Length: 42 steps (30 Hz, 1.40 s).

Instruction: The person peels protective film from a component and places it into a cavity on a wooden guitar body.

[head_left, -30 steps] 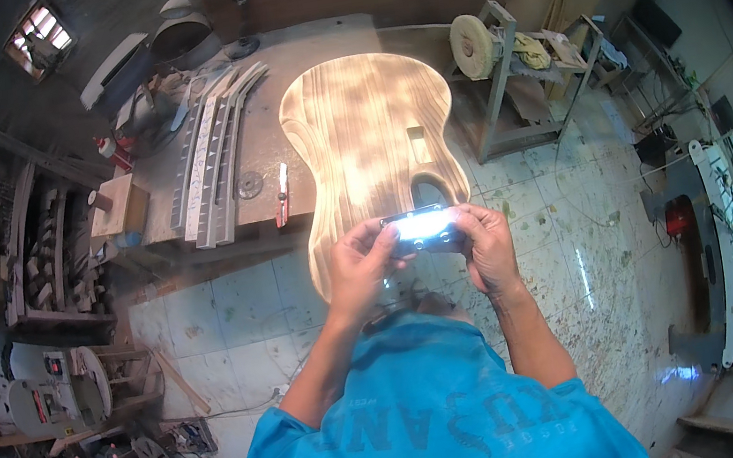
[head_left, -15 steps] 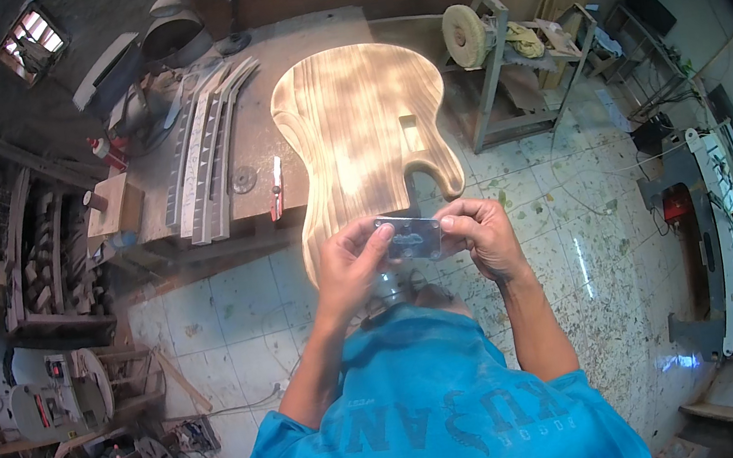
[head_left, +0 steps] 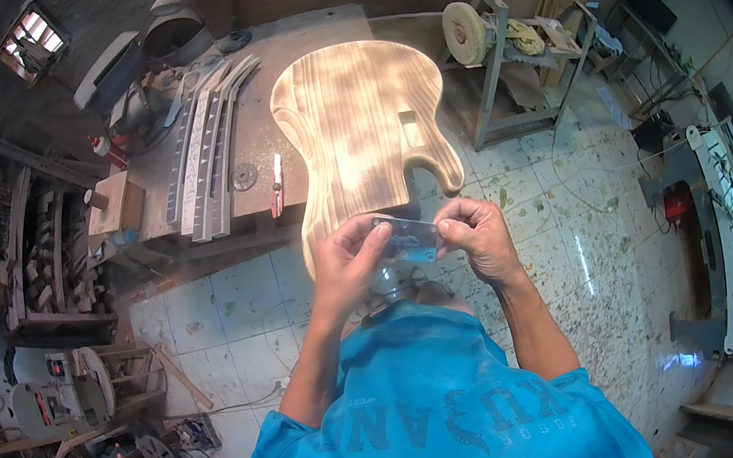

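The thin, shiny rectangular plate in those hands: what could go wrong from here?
The plate is held only near its ends by the left hand and right hand, so it might slip and drop to the pale tiled floor or nick the striped, light-brown wooden guitar body. That body overhangs the brown workbench, so a bump might shift it. The slim red-and-white tool near the workbench's edge could get knocked off.

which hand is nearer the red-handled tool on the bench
Left. The left hand is below and right of the red-handled tool in the picture; the right hand is farther right, across the clear plate.
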Tool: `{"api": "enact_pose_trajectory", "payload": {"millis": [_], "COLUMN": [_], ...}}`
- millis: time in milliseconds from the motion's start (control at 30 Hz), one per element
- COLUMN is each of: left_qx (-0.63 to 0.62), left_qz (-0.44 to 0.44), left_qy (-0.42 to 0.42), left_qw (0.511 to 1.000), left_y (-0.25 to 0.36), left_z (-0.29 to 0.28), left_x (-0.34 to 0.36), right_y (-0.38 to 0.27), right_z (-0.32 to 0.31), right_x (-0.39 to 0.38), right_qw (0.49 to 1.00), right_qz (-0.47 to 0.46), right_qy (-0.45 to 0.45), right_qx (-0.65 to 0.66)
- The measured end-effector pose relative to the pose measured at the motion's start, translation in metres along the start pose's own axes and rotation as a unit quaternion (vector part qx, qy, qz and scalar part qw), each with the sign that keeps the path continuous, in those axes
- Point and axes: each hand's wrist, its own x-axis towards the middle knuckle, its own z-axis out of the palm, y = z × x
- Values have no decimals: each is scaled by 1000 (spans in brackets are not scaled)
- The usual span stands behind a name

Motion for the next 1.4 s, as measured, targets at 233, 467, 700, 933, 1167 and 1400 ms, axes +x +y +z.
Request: {"api": "enact_pose_trajectory", "payload": {"millis": [233, 467, 700, 933, 1167, 1400], "left_qx": [9, -229, -276, -278, -368, -442], "left_qz": [49, 27, 167, 215, 105, -10], "left_qy": [15, 8, -24, -20, 48, 68], "left_qw": [999, 973, 946, 936, 923, 894], "left_y": [-20, -25, -30, -32, -34, -47], "left_z": [-4, 7, 13, 17, 34, 33], "left_x": [4, 2, 1, 2, 0, 3], "right_y": [-19, -18, -22, -23, -13, -12], "right_z": [13, 42, 58, 60, 66, 59], "right_x": [-12, -19, -25, -24, -23, -16], "right_qw": [994, 889, 853, 842, 857, 904], "right_qz": [-24, -256, -313, -335, -298, -198], "right_qy": [-43, -19, -10, -49, -41, -80], "right_qx": [-95, -380, -417, -420, -417, -371]}}
